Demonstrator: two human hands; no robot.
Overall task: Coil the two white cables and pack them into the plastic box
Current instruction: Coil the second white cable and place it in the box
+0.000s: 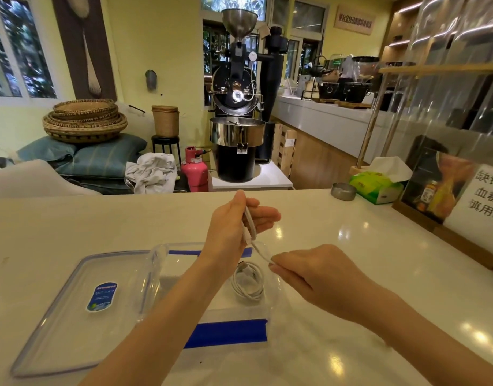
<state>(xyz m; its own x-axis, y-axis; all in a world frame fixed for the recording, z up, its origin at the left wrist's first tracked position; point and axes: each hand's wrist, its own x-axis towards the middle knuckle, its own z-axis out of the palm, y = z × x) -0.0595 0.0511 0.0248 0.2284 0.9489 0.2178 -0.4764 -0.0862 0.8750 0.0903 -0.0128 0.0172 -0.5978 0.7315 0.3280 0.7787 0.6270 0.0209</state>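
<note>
1. Pinching the second white cable (250, 227) at its looped end, the left hand (234, 221) holds it above the plastic box (273, 296), thumb and fingers closed on it.
2. At 4 o'clock from there, the right hand (309, 274) nips the free tail between its fingertips.
3. One coiled cable (248, 284) already lies in the box.
4. Judged light, limp and springy — hold the loops where they cross.

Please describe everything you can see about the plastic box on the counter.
The box is a clear rectangular plastic tub, open, standing upright on the white counter. Blue strips run along its near and far sides. One coiled white cable lies inside, at the right. Its lid, clear with a bluish rim and a blue label, lies flat at its left, touching or just beside it. The left forearm crosses above the box; whether it touches cannot be told.
</note>
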